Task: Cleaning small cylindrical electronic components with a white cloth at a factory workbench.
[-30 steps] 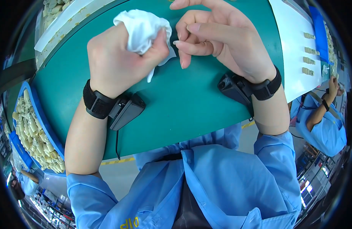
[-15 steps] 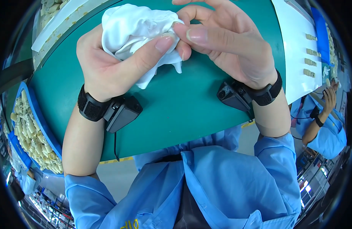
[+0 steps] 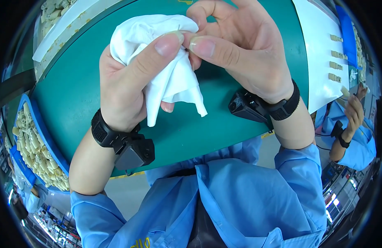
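Observation:
A white cloth (image 3: pixel 151 31) is bunched in my left hand (image 3: pixel 131 78), whose thumb presses it against the fingers beneath. Two loose ends of the cloth hang down toward me over the green table. Close against its right edge is my right hand (image 3: pixel 249 53), thumb and forefinger pinched together beside the left thumb tip. Whether the right fingertips grip the cloth or a small part inside it is hidden. The other right fingers are curled above. Each wrist carries a black strap with a small dark device.
A blue bin (image 3: pixel 44 140) full of cream plastic parts stands at the left. On the right, several similar parts (image 3: pixel 336 66) lie in a column on a white sheet (image 3: pixel 300 25), beside a blue tray edge (image 3: pixel 347 37). A co-worker's hand (image 3: pixel 354 111) holds a pale part at far right.
My left hand has turned and shifted slightly right and nearer me. The cloth has refolded, its ends now hanging lower. My right hand has moved slightly left, still pinching.

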### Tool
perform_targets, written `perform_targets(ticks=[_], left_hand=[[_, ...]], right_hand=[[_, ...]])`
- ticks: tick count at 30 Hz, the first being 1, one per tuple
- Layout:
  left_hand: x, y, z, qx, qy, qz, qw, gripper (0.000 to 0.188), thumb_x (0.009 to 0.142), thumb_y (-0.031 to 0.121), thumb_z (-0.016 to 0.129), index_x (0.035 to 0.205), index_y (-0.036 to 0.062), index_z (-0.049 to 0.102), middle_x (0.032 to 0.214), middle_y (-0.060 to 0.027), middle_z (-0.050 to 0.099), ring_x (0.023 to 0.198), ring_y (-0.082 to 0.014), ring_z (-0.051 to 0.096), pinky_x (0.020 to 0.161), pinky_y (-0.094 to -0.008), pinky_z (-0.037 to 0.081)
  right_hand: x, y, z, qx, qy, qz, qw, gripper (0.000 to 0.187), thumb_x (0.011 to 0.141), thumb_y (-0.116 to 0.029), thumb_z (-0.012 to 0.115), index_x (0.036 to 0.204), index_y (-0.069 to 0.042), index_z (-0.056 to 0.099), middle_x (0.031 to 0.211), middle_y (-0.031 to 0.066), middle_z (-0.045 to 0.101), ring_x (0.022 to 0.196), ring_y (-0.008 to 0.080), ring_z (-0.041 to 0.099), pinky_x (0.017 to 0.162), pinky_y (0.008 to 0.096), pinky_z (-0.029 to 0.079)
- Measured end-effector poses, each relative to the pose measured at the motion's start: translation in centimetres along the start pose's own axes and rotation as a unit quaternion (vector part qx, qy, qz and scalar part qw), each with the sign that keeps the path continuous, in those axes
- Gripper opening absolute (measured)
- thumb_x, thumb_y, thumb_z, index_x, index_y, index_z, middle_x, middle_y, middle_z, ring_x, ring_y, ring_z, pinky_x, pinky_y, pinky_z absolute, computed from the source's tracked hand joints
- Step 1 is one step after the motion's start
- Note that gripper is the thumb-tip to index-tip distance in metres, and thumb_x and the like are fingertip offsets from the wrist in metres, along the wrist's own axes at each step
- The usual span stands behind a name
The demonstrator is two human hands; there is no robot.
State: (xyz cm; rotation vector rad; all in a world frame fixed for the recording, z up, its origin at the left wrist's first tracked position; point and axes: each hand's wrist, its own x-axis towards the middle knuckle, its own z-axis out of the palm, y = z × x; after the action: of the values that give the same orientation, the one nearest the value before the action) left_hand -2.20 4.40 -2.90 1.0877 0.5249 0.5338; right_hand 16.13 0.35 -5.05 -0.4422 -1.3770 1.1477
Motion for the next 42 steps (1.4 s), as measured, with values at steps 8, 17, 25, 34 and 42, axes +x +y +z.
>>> perform_targets(ticks=[8,17,25,34,42], left_hand=[[-0.1,-0.6,-0.6,-0.017,-0.015,0.003,1.000,0.040,0.093,0.030,0.055,0.114,-0.0041,0.057,0.083,-0.0095,0.060,0.050,-0.0076,0.051,0.038,-0.0173,0.039],[-0.2,-1.1,-0.3,-0.032,0.001,-0.013,0.999,0.040,0.094,0.029,0.057,0.122,0.0011,0.052,0.088,-0.0069,0.060,0.061,-0.0067,0.055,0.046,-0.0183,0.042],[-0.4,-1.7,-0.9,-0.076,-0.020,-0.012,0.997,0.040,0.096,0.032,0.054,0.122,0.0020,0.051,0.091,-0.0068,0.062,0.073,-0.0102,0.061,0.059,-0.0223,0.049],[-0.3,-1.7,0.1,-0.109,0.023,0.014,0.994,0.033,0.094,0.028,0.060,0.111,-0.0004,0.062,0.081,-0.0045,0.064,0.051,-0.0052,0.050,0.042,-0.0201,0.037],[-0.4,-1.4,0.1,-0.133,0.002,-0.007,0.991,0.033,0.095,0.026,0.059,0.111,-0.0020,0.061,0.079,-0.0050,0.064,0.048,-0.0052,0.048,0.040,-0.0196,0.035]], right_hand=[[-0.4,-1.1,2.8,0.079,0.157,0.073,0.982,0.048,0.087,0.009,0.060,0.127,0.000,0.037,0.095,0.0077,0.052,0.086,0.0141,0.061,0.077,0.0229,0.052],[-1.0,-1.5,3.6,0.129,0.253,0.088,0.955,0.047,0.086,0.011,0.059,0.126,0.001,0.037,0.095,0.0076,0.050,0.087,0.0127,0.059,0.081,0.0226,0.053],[-0.8,-1.9,4.2,0.115,0.262,0.091,0.954,0.047,0.085,0.013,0.058,0.125,0.001,0.036,0.096,0.0075,0.047,0.087,0.0109,0.056,0.078,0.0221,0.053],[-0.7,-1.4,4.7,0.115,0.262,0.055,0.957,0.046,0.085,0.013,0.058,0.124,0.001,0.037,0.096,0.0083,0.048,0.088,0.0131,0.059,0.076,0.0223,0.053],[-1.0,-1.7,4.5,0.119,0.262,0.074,0.955,0.046,0.086,0.013,0.057,0.125,0.001,0.037,0.096,0.0085,0.049,0.089,0.0140,0.059,0.076,0.0228,0.053]])
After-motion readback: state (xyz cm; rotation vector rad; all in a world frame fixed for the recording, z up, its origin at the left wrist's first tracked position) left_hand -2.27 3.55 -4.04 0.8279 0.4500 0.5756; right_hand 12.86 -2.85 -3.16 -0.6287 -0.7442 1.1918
